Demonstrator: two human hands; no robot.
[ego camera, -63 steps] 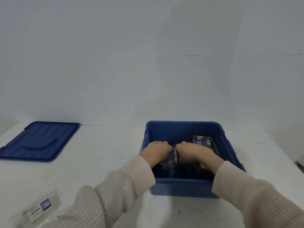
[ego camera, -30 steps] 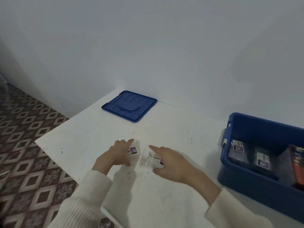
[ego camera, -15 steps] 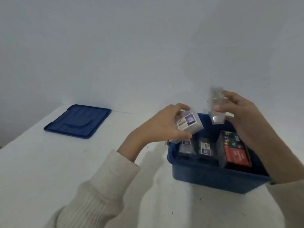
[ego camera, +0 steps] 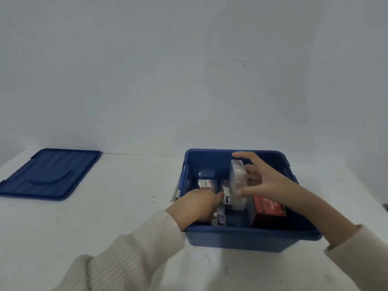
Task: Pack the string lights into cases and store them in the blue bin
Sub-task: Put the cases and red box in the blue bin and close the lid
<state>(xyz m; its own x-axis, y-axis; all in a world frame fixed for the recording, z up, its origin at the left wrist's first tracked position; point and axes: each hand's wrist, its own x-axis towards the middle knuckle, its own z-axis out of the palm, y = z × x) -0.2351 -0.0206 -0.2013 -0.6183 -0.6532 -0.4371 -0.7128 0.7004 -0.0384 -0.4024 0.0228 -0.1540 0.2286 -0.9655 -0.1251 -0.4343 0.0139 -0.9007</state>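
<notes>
The blue bin [ego camera: 241, 238] stands on the white table right of centre. My right hand [ego camera: 266, 181] holds a clear plastic case [ego camera: 237, 183] upright over the bin's middle, thumb in front and fingers behind. My left hand [ego camera: 199, 204] reaches down inside the bin's left side, fingers curled on a clear labelled case [ego camera: 219, 218]. Another labelled case [ego camera: 206, 183] lies further back in the bin, and a red and black box [ego camera: 267, 211] stands at its right.
The bin's blue lid [ego camera: 48, 175] lies flat on the table at the far left near the wall. The white table [ego camera: 126, 206] stretches between lid and bin. A plain wall stands close behind.
Both hands picked up clear cases from the table's left and carried them to the bin. The left hand has dropped into the bin with its case; the right hand's case hangs lower over it.
</notes>
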